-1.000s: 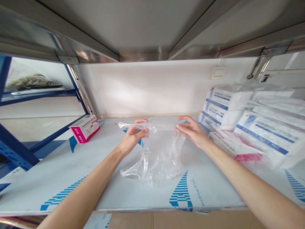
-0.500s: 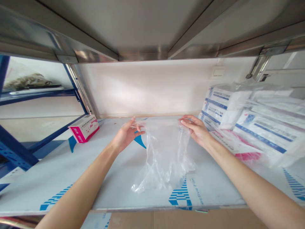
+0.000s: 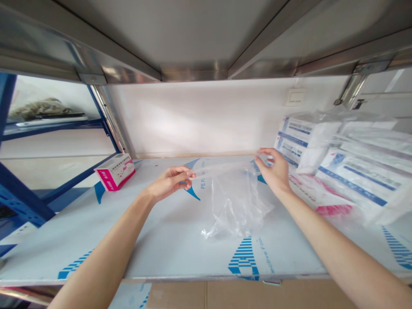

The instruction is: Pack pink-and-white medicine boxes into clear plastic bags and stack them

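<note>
A crumpled clear plastic bag [image 3: 233, 201] lies and hangs over the film-covered shelf [image 3: 167, 244] between my hands. My left hand [image 3: 174, 182] pinches its upper left corner, drawn out in a thin strip between thumb and fingertips. Just beyond the bag's upper right end is my right hand [image 3: 273, 167], its thumb and curved index finger apart with nothing visible between them. The bag's lower edge is wrinkled and spreads over the shelf surface.
A pink and white box [image 3: 116, 172] stands at the left. Stacked white and blue packs [image 3: 357, 176] and a pink-printed packet [image 3: 317, 193] lie at the right. A metal shelf [image 3: 193, 38] hangs low overhead. Blue racking [image 3: 22, 193] stands at the left, a wall switch [image 3: 295, 97] behind.
My right hand has let go of the bag and moved a little up and right. My left hand has closed into a pinch, and the bag has shifted right and sagged.
</note>
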### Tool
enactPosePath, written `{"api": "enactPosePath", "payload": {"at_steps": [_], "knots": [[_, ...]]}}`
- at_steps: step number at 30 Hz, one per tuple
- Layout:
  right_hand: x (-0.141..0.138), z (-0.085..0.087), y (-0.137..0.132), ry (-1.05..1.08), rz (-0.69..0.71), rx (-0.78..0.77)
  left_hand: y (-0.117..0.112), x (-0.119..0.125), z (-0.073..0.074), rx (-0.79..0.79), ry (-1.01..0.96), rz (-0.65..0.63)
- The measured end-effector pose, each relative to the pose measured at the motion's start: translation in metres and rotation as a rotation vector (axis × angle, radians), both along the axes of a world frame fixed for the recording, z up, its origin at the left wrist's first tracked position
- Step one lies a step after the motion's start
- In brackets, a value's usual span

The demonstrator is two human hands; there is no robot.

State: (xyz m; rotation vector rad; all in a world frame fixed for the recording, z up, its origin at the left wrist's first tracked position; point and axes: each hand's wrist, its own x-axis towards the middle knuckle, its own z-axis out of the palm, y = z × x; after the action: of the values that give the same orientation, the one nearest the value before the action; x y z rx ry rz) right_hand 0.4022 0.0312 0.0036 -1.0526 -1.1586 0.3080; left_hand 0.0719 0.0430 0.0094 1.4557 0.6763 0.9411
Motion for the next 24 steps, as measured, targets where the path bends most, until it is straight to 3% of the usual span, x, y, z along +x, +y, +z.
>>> {"api": "enactPosePath", "payload": {"at_steps": [2,5,7,10,18,24], "knots": [[-0.015,0.012,-0.012,-0.383,0.001,0.116,-0.003,0.007,-0.001,0.1,0.092,0.015],[-0.044,0.027,-0.024,-0.781,0.316,0.118,-0.006,0.017,-0.004,0.182,0.107,0.043],[-0.061,0.031,-0.024,-0.909,0.462,0.075,-0.007,0.02,-0.006,0.19,0.055,0.051],[-0.074,0.03,-0.017,-0.961,0.527,0.046,-0.005,0.02,-0.008,0.189,0.006,0.059],[-0.075,0.021,-0.011,-0.866,0.425,0.146,-0.002,0.016,-0.008,0.21,-0.053,0.163],[-0.075,0.017,-0.013,-0.811,0.408,0.214,-0.009,0.023,-0.003,0.376,-0.023,0.212]]}}
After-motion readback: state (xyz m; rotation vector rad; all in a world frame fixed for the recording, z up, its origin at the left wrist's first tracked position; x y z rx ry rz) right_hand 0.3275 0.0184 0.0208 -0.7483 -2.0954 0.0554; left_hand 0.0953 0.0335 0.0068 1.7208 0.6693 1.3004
